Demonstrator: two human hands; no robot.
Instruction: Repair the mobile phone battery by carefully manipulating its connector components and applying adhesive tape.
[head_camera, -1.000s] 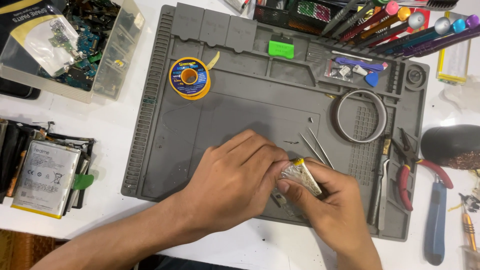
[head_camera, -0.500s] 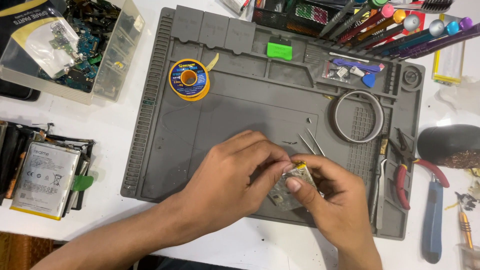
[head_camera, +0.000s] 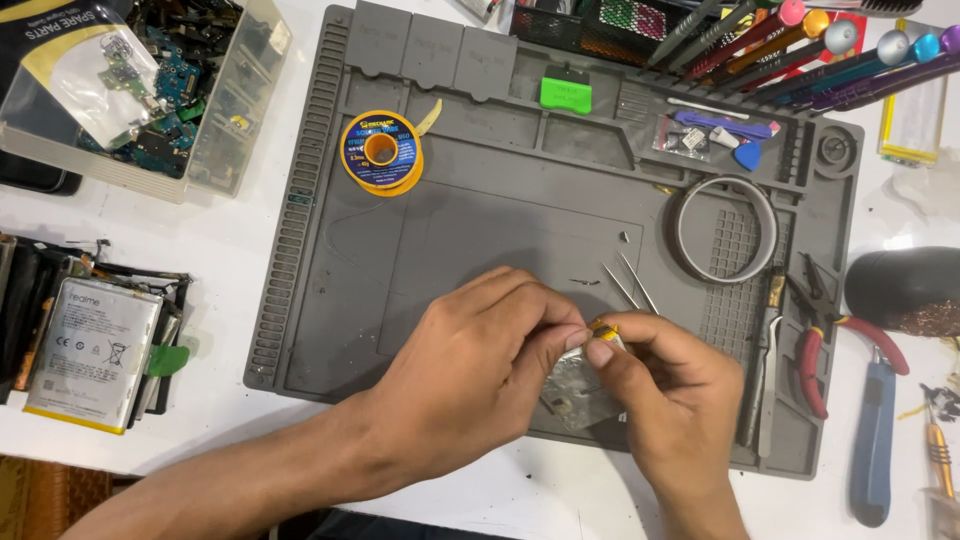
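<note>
**Two hands pinching a small clear packet over the grey work mat**

Both hands are meeting at the near edge of the grey work mat (head_camera: 480, 230), which is lying on the white bench (head_camera: 230, 250). The left hand (head_camera: 470, 365) is closing its thumb and forefinger on the top of a small clear packet (head_camera: 578, 392), and the right hand (head_camera: 672, 392) is gripping the same top edge from the other side, so the fingertips of both are touching just where a bit of yellow is showing. The packet is hanging between the hands, just above the mat; what is inside is too small to tell.

A pair of tweezers (head_camera: 628, 285) is lying on the mat just beyond the fingers. Farther up the mat, a yellow solder spool (head_camera: 381, 152) is sitting well apart from the hands, and a green block (head_camera: 566, 93) is resting near the far edge. A ring of tape (head_camera: 725, 230) is lying to the right, with red-handled pliers (head_camera: 822, 355) beside the mat's right edge. On the bench to the left, a phone battery (head_camera: 90, 350) is resting on a stack of parts, and a clear box of circuit boards (head_camera: 150, 90) is standing in the far left corner.
</note>
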